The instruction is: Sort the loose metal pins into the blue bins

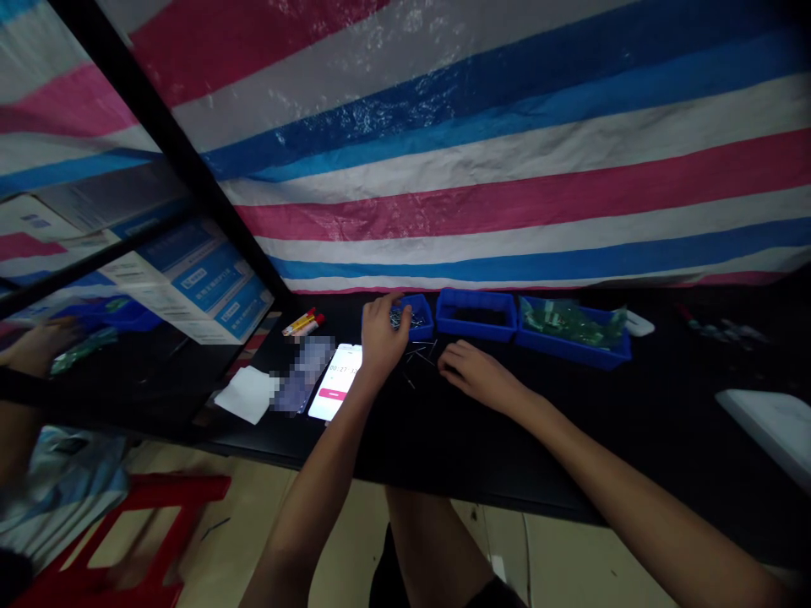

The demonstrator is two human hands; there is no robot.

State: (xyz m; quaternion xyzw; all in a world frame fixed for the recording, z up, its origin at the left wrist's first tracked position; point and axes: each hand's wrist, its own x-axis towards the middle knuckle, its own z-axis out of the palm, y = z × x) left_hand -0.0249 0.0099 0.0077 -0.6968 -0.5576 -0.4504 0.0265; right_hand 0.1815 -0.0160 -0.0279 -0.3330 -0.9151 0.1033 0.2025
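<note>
My left hand [382, 333] reaches over the left end of a small blue bin [426, 314] that holds small shiny metal pieces [415, 320]. Its thumb and fingers are apart, with the fingertips partly hidden at the bin. Several thin metal pins [419, 355] lie loose on the black table just below this bin. Beside them, on the right, my right hand [472, 369] rests low over the table with loosely bent fingers. Nothing shows in it, though its fingertips are dim.
A middle blue bin [476, 331] holds dark contents. The right-hand blue bin [574, 352] has green plastic bags [570, 323]. A lit phone [335, 384], white paper [246, 395] and glue-like tubes [304, 323] lie left. Another person's arm [31, 350] is beyond the black frame post [158, 127].
</note>
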